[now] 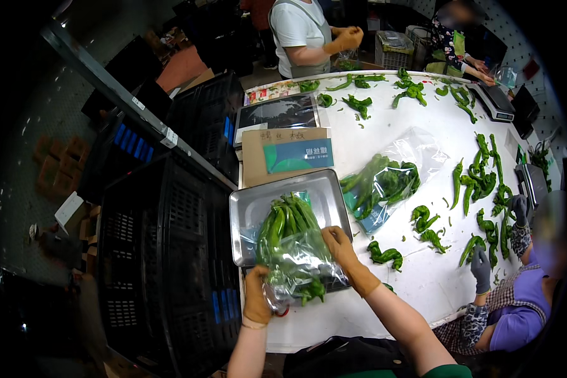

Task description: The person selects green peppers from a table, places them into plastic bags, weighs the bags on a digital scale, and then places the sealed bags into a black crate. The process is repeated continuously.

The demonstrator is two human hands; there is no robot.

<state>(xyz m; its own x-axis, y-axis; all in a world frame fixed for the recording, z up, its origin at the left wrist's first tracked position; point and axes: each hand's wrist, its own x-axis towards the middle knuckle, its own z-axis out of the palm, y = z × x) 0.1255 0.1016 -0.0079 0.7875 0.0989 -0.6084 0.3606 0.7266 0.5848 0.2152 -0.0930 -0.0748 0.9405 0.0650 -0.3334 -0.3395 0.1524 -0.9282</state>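
Note:
A clear plastic bag full of long green peppers (288,222) lies over a shallow metal tray (235,227), its near end reaching past the tray's rim. My left hand (257,295), in an orange-brown glove, grips the near left side of the bag. On the bag's right edge, my gloved right hand (339,245) pinches the film. Part of a red ring-shaped thing (282,312) shows beside the left hand. Right of the tray lies another clear bag of green peppers (392,182) with a printed blue-green panel.
Loose green peppers (384,255) are scattered across the white table (307,330). Cardboard with a printed bag (253,177) lies behind the tray. Black plastic crates (170,255) stand at left. A co-worker's gloved hands (480,269) touch peppers at right; two more people stand beyond the table. Scales (493,101) stand along the right.

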